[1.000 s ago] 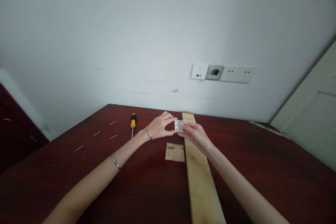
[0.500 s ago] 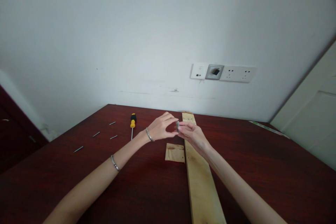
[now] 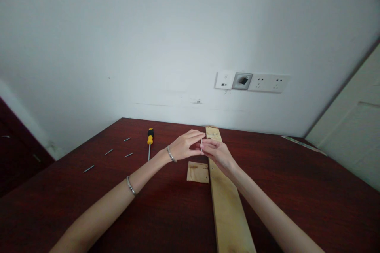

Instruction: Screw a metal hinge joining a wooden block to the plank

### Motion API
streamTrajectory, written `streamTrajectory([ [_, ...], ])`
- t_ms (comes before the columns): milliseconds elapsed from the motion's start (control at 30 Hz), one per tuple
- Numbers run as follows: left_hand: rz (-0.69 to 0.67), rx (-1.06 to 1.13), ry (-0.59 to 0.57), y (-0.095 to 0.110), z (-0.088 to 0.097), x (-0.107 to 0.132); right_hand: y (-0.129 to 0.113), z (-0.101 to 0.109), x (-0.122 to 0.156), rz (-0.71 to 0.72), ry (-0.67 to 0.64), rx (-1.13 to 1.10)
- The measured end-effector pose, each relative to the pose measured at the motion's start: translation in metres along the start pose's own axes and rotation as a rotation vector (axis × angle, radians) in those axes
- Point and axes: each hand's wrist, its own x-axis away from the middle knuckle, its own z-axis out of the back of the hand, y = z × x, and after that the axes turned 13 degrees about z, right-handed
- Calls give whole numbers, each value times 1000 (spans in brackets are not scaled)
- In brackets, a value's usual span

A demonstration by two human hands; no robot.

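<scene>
My left hand [image 3: 186, 145] and my right hand [image 3: 217, 151] meet above the table, over the far part of a long wooden board. Between their fingertips stands a small, thin metal plate [image 3: 202, 144], seen nearly edge-on as a narrow bright line. The right thumb and fingers pinch it. My left thumb and fingers curve round its lower and upper ends, fingertips close to or on it. Just below the hands, a short square wood piece [image 3: 197, 172] lies against the left side of the long board [image 3: 228, 209].
A yellow and black screwdriver [image 3: 150, 137] lies to the left on the dark red table [image 3: 166, 213]. Several loose screws or nails [image 3: 109, 151] are scattered further left. Behind the table is a white wall with sockets [image 3: 265, 83]; a pale door [image 3: 353, 126] stands at right.
The metal plate has turned from showing its grey face to nearly edge-on. My left hand has shifted slightly right, and my right hand has barely moved.
</scene>
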Motion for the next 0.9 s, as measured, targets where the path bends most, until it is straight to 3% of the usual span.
streamTrajectory([
  [300,47,19,45,-4,-2,1,-3,0,-1,23,-20,-20],
  [900,-19,30,163,-3,-3,2,-7,1,-2,47,-35,1],
])
